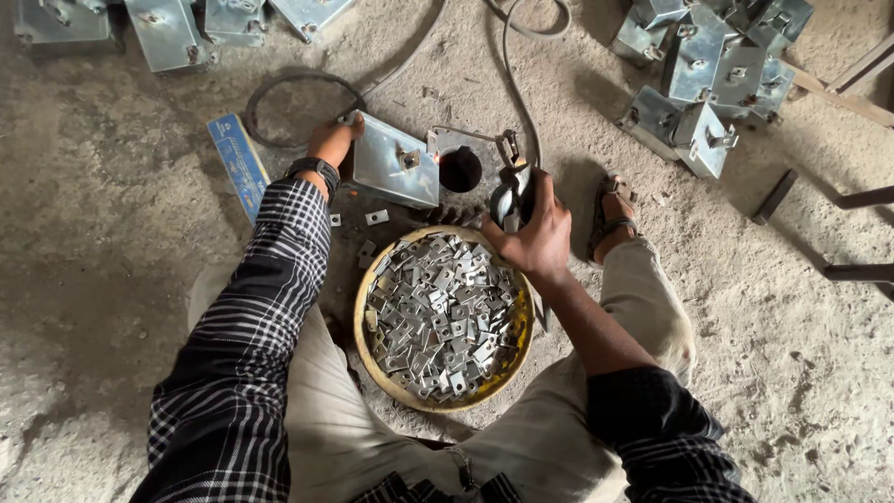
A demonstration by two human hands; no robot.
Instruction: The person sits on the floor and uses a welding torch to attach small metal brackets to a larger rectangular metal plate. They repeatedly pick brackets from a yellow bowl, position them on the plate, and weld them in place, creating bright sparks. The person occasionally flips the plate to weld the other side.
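Observation:
My left hand [331,140] grips the far corner of a shiny sheet-metal box [396,163] that stands tilted on the ground. My right hand [535,233] is closed around the handle of a welding electrode holder [510,186], whose cable [514,74] runs away from me. Between the box and the holder lies a metal plate with a round dark hole [460,169]. In front of me, between my legs, sits a round yellow-rimmed pan [521,335] full of several small square metal brackets [442,317].
Piles of finished metal boxes lie at the top left [168,33] and top right [712,74]. A blue flat packet [238,163] rests left of my left arm. A cable loop [298,102], loose brackets [376,217], my sandalled foot [615,214] and metal bars [861,196] surround me.

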